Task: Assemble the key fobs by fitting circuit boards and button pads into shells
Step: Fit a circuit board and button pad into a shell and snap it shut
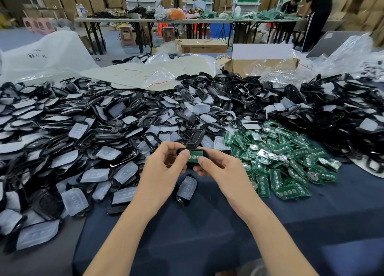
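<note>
Left hand (164, 164) and right hand (218, 169), fingers curled, pinch one black shell (181, 151) between them, centre, over the blue cloth (207, 234). Thumbs press one green circuit board (194, 156) seated inside. One padded shell (186, 189) lies just nearer. Board heap (280, 161) right, shell heap (72, 134) left: too many to count.

L hand (164, 167) & R hand (221, 172) held close, thumbs & fingers pinching one shell (205, 152)

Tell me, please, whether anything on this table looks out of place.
Only a lone shell with a button pad: it lies by itself on the blue cloth, below the left hand and right hand, apart from the heaps.
</note>
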A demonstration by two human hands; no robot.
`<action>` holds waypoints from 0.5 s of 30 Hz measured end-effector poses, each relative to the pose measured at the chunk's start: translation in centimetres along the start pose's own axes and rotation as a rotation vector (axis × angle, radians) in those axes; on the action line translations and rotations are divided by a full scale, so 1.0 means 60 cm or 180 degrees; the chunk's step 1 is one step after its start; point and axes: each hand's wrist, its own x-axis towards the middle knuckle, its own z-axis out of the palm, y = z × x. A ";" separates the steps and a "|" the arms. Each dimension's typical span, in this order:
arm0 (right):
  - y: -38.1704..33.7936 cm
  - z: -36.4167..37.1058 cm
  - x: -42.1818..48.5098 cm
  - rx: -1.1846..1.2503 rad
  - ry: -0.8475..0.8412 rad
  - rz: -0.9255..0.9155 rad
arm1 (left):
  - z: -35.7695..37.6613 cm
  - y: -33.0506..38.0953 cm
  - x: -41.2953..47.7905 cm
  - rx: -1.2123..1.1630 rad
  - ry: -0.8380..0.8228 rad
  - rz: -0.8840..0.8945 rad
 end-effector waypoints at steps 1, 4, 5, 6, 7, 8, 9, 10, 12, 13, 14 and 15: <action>0.000 0.000 0.000 -0.0029 0.0020 0.0007 | 0.000 0.000 0.000 -0.0019 -0.0020 -0.0009; 0.003 -0.002 -0.001 -0.0097 0.0063 0.0017 | 0.002 0.001 -0.002 -0.0092 -0.0094 -0.0050; 0.004 -0.002 -0.001 -0.0100 0.0074 0.0024 | 0.002 0.001 -0.002 -0.0101 -0.0106 -0.0057; 0.005 -0.003 -0.001 -0.0093 0.0086 0.0037 | 0.002 0.001 -0.002 -0.0110 -0.0116 -0.0060; 0.007 -0.003 -0.001 -0.0079 0.0097 0.0049 | 0.002 0.002 -0.002 -0.0123 -0.0129 -0.0062; 0.008 -0.004 -0.001 -0.0063 0.0111 0.0062 | 0.002 0.002 -0.003 -0.0135 -0.0148 -0.0064; 0.009 -0.004 -0.001 -0.0042 0.0125 0.0079 | 0.002 0.002 -0.004 -0.0141 -0.0174 -0.0062; 0.009 -0.005 -0.001 -0.0011 0.0132 0.0099 | 0.002 0.003 -0.004 -0.0137 -0.0202 -0.0057; 0.011 -0.006 0.000 0.0079 0.0107 0.0145 | 0.002 0.003 -0.004 -0.0125 -0.0257 -0.0044; 0.012 -0.006 0.000 0.0141 0.0079 0.0167 | 0.002 0.004 -0.005 -0.0154 -0.0284 -0.0045; 0.013 -0.007 0.000 0.0236 0.0060 0.0191 | 0.002 0.005 -0.006 -0.0220 -0.0311 -0.0058; 0.015 -0.007 0.001 0.0360 0.0052 0.0213 | 0.002 0.006 -0.007 -0.0307 -0.0331 -0.0083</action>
